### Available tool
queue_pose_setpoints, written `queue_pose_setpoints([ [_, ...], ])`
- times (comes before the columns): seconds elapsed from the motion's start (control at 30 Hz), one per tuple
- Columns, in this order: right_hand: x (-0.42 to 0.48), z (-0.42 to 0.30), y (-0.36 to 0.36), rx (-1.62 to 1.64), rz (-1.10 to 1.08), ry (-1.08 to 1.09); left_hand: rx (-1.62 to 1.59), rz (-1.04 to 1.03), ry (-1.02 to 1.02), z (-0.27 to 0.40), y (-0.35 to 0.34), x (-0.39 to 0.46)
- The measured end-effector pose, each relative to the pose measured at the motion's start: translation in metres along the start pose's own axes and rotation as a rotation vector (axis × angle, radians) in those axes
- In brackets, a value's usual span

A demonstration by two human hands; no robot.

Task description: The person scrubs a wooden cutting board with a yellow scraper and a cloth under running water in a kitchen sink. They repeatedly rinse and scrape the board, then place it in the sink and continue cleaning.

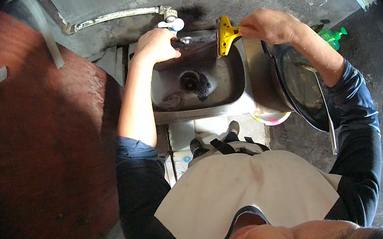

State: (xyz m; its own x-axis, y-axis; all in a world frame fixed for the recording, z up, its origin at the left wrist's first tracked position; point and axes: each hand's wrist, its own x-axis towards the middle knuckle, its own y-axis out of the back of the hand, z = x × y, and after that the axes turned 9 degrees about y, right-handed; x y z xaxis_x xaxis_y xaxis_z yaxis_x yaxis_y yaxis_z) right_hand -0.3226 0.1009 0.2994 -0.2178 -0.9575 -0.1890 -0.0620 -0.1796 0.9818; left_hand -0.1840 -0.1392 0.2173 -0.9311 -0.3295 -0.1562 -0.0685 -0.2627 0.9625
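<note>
My right hand (268,26) is closed around the handle of a yellow squeegee or scraper (226,36), whose dark-edged blade stands over the back right of a metal sink basin (223,74). At the back left of the basin, just below a white-handled tap (175,24), is my left hand (158,45), thumb spread from the fingers. It seems to hold nothing, but its fingers are partly hidden from above. Dark residue (203,87) lies beside the drain (189,80) at the bottom of the basin.
Right of the sink stands a large dark pan (294,81) with a long-handled metal ladle (325,103) in it. Behind it is a green pump bottle (332,37). A reddish-brown surface (49,155) fills the left. A pipe (114,17) runs along the wall; a light-coloured basin (274,118) sits lower down.
</note>
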Motion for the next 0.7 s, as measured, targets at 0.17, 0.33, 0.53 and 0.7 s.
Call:
queue_pose_setpoints([
  [0.17,0.003,-0.004,0.003,-0.014,0.023,-0.002,0.005,0.033,0.006,-0.002,0.0,0.001],
  [0.33,0.002,0.001,-0.003,0.109,-0.012,-0.032,0.009,0.006,-0.006,0.0,0.002,0.003],
  [0.53,0.027,-0.027,-0.017,0.164,0.085,0.052,0.0,0.019,-0.022,0.003,-0.002,0.005],
  [0.7,0.0,-0.012,-0.001,0.041,0.044,0.003,-0.011,0.005,-0.017,0.002,-0.004,0.005],
])
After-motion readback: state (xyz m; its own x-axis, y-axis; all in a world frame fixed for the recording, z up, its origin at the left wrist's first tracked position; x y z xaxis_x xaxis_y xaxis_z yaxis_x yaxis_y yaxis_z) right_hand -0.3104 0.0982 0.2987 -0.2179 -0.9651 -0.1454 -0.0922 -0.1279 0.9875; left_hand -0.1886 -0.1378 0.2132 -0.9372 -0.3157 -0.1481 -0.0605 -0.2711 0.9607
